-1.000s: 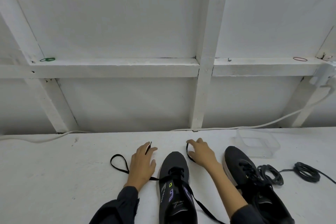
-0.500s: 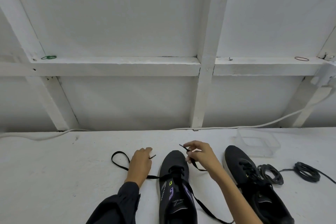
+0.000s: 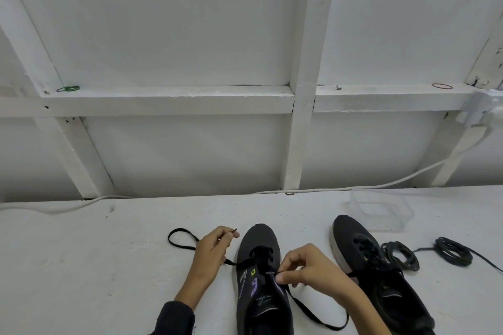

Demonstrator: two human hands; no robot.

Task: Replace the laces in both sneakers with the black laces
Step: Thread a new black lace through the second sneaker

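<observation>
Behind R sneaker (image 3: pixel 362 250), clear tub (image 3: pixel 405 219); L grip (image 3: pixel 211 249), R grip (image 3: pixel 310 269) each pinch black lace (image 3: pixel 230 262).

**Two dark sneakers, one mid-lacing**

I see the middle sneaker (image 3: pixel 258 247) flat on the surface (image 3: pixel 81 266), toe away, dark with purple marks. A black lace (image 3: pixel 231 262) crosses its front eyelets. Its left end loops out sideways, tip pinched in the left hand (image 3: pixel 211 250). The right hand (image 3: pixel 307 269) pinches it at the eyelets, rest trailing back. The right sneaker (image 3: pixel 353 239) is laced and angled outward, with coiled laces (image 3: pixel 400 255) just beside it.
</observation>
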